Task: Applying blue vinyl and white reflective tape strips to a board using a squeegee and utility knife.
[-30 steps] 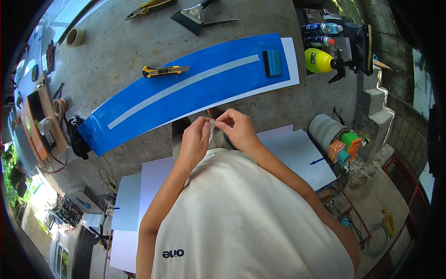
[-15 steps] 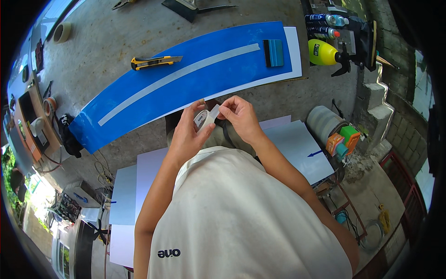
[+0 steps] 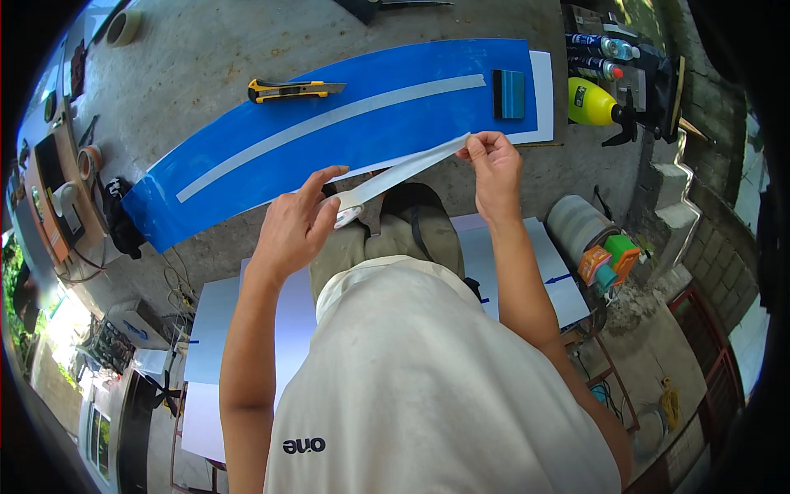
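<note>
My left hand (image 3: 295, 224) is closed around a roll of masking tape (image 3: 349, 216), its index finger stretched out toward the far side. From the roll a pale strip of tape (image 3: 409, 170) runs taut up to my right hand (image 3: 496, 165), which pinches its free end. Just beyond both hands a curved blue sheet (image 3: 362, 142) lies on the table, over a white board (image 3: 542, 90). One long strip of tape (image 3: 329, 123) is stuck along the middle of the blue sheet. On the sheet rest a yellow utility knife (image 3: 292, 90) and a blue squeegee (image 3: 510, 94).
A yellow-green spray bottle (image 3: 591, 104) and spray cans (image 3: 588, 67) stand at the right. Another tape roll (image 3: 123, 28) lies at the far left of the grey table (image 3: 189, 74). Pale panels (image 3: 216, 321) and a striped cylinder (image 3: 576, 221) are near my sides.
My right hand has moved right and away from the left, drawing a long strip off the roll. My left hand has shifted slightly left and nearer to me.
</note>
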Demonstrator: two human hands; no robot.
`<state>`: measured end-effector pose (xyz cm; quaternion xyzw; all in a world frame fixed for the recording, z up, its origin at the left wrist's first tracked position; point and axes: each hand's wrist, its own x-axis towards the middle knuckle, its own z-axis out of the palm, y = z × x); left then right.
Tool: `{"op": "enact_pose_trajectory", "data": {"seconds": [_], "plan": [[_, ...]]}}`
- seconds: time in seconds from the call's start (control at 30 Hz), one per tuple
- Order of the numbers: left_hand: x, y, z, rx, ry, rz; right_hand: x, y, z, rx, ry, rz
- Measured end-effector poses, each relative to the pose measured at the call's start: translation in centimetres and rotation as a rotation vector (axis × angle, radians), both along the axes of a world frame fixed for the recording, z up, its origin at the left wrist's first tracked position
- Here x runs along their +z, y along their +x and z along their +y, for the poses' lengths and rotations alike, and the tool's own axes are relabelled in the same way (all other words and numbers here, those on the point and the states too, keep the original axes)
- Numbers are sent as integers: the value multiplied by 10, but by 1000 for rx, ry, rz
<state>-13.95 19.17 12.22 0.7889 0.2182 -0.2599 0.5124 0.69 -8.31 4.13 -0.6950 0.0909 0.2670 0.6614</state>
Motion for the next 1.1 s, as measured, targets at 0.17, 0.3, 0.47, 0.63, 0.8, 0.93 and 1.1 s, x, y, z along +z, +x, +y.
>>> {"op": "enact_pose_trajectory", "data": {"seconds": [0.17,0.3,0.47,0.63,0.8,0.93,1.1], "plan": [[-11,-2,20,-148,280,-38,-26,31,-31,-160,-66,-68],[-27,3,33,-242,457,3,-41,41,-34,-228,-92,-99],[-54,4,47,-127,499,22,-59,45,-28,-22,-327,-220],[-72,7,41,-108,558,-12,-70,52,-23,22,-614,-405],[-75,11,39,28,529,-80,-72,48,-20,63,-612,-393],[-40,24,27,168,400,-14,-61,20,-20,-146,-469,-211],[-28,34,24,147,382,-8,-46,6,13,26,-632,-233]]}}
